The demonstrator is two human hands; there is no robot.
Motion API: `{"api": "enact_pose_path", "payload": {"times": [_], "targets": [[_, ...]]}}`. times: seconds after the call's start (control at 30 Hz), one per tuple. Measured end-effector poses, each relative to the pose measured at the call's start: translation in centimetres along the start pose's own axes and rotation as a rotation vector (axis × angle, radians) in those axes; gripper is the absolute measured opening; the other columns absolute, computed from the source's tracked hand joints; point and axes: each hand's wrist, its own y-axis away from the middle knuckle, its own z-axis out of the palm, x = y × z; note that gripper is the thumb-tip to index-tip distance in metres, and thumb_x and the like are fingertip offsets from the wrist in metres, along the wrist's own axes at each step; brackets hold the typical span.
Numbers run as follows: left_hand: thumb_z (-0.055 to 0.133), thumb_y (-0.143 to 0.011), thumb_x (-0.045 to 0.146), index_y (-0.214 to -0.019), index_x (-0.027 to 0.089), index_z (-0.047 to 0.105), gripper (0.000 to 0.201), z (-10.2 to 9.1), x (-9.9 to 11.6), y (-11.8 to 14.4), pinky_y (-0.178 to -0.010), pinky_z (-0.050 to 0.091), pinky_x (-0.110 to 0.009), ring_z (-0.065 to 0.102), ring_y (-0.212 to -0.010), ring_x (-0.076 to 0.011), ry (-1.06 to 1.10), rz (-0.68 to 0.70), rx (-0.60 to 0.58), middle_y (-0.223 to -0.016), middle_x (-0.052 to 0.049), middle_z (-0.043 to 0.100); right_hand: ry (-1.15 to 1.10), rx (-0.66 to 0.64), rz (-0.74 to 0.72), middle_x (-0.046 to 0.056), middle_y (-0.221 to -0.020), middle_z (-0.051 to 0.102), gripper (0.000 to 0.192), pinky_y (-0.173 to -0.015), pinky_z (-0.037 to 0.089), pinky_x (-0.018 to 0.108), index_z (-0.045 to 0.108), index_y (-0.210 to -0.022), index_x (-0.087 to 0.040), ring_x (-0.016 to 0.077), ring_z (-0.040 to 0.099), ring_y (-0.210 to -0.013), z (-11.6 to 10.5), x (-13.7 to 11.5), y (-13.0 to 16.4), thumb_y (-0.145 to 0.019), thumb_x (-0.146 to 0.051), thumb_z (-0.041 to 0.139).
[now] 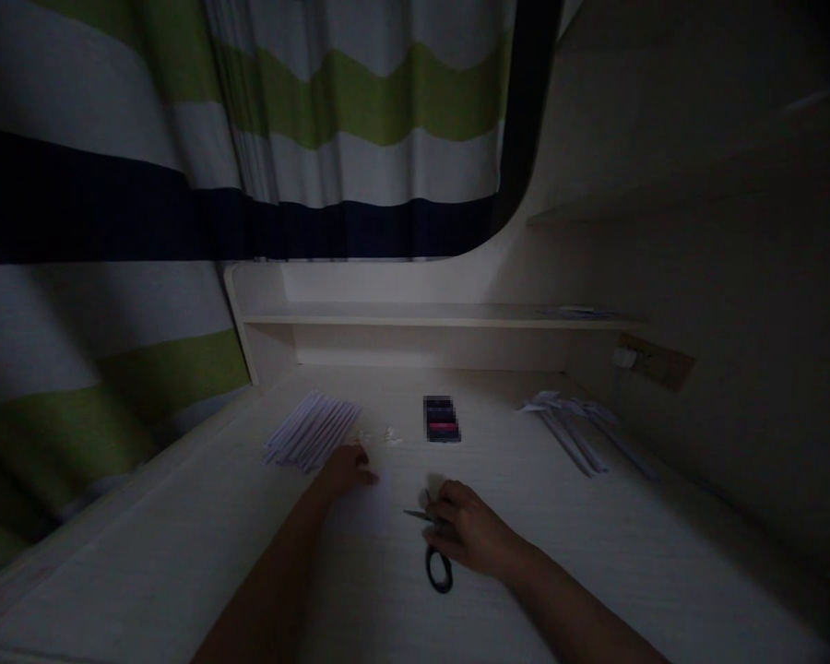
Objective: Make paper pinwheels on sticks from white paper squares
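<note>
My left hand [346, 468] rests at the upper edge of a pale sheet of paper [363, 509] on the table. Its thumb and curled forefinger are apart, and it seems to lie on the paper rather than grip it. To the right, my right hand [474, 530] is closed around a pair of scissors [439, 574]. The blades are spread and point left toward the paper; one black finger loop shows below the hand. The other loop is hidden under the fingers. Small pale scraps [391, 434] lie just beyond my left hand.
A row of folded paper strips [313, 430] lies at the left. Farther off in the middle is a phone [442, 420] with a lit screen. More long folded papers [571, 433] lie at the right. A shelf [415, 321] backs the table, with a striped curtain [360, 101] behind.
</note>
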Motion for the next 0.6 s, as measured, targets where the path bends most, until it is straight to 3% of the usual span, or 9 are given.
{"api": "enact_pose_path", "payload": {"times": [0.3,0.6], "targets": [[0.064,-0.055,0.036,-0.078,0.017,0.060,0.030,0.7,-0.6,-0.2,-0.064,0.039,-0.024,0.057,-0.077,-0.0186,0.014,0.056,-0.042,-0.084,-0.005,0.062,0.106,-0.085,0.104,0.008,-0.087,0.055,0.014,-0.077,0.038,0.028,0.060,-0.084,-0.015,0.0185,0.051,-0.085,-0.6,0.7,-0.1,-0.075,-0.017,0.050],[0.065,-0.056,0.033,-0.077,0.017,0.061,0.027,0.7,-0.2,-0.1,-0.071,0.039,-0.026,0.055,-0.081,-0.0192,0.009,0.091,0.000,-0.086,-0.006,0.060,0.191,-0.101,0.179,0.010,-0.088,0.057,0.016,-0.077,0.039,0.029,0.061,-0.083,-0.015,0.0205,0.053,-0.083,-0.5,1.4,-0.2,-0.077,-0.022,0.048]]}}
